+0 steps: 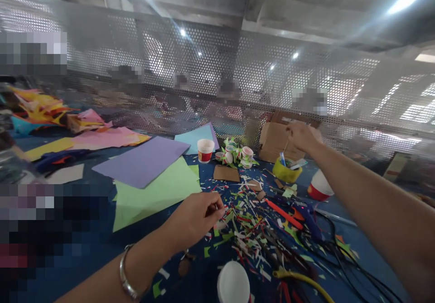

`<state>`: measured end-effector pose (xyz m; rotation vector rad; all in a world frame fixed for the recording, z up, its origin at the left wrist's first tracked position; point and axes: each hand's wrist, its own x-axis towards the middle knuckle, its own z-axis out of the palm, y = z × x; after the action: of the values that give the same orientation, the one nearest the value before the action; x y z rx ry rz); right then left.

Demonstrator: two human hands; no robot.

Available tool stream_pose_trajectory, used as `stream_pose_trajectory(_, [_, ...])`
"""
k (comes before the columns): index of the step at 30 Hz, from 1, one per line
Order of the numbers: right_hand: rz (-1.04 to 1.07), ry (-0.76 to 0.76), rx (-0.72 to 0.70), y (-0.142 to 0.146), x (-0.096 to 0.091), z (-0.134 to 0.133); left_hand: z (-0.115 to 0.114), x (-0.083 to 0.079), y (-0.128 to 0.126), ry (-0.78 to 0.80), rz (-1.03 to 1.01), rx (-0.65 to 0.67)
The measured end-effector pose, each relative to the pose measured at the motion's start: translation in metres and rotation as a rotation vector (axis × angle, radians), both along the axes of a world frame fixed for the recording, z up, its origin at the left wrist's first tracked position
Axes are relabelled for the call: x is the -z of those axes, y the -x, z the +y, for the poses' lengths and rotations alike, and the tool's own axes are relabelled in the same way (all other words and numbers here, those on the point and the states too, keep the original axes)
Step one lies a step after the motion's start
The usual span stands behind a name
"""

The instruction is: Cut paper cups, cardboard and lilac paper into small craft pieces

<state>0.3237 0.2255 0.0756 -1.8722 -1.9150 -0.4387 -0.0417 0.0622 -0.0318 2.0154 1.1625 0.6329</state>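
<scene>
My left hand [200, 217], with a silver bangle on its wrist, hovers over the edge of a scatter of paper scraps [251, 230]. Its fingers are curled to a pinch; whatever may be in them is too small to make out. Stretched out to the far right, my right hand [304, 137] is in front of a brown cardboard box [272, 142]. Those fingers are bent together too, and I cannot see clearly what they hold. Below it stands a yellow holder [287, 172] with tools in it. A white round lid or cup [234, 282] is nearest me.
Purple [142, 162] and green sheets [152, 194] lie left. A paper cup [205, 151] stands beside small decorated cups [238, 153]. At right are a red-handled cutter [283, 213], a blue glue gun [311, 221], black cables [333, 248] and another cup [319, 187]. Perforated metal screening [204, 67] rises behind.
</scene>
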Motion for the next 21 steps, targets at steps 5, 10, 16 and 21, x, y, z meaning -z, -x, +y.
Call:
stream_pose_trajectory(5, [-0.211, -0.018, -0.018, 0.021, -0.031, 0.029, -0.001, -0.005, 0.000, 0.001, 0.010, -0.008])
stream_pose_trajectory(10, [-0.288, -0.039, 0.012, 0.023, -0.038, 0.052, -0.002, -0.005, 0.001, 0.006, 0.009, -0.028])
stream_pose_trajectory(16, [-0.307, -0.025, 0.063, 0.010, -0.032, 0.061, -0.002, -0.003, 0.001, 0.002, 0.005, -0.030])
stream_pose_trajectory(21, [-0.293, -0.124, 0.110, 0.007, -0.057, 0.034, -0.003, -0.006, -0.002, -0.018, -0.012, -0.013])
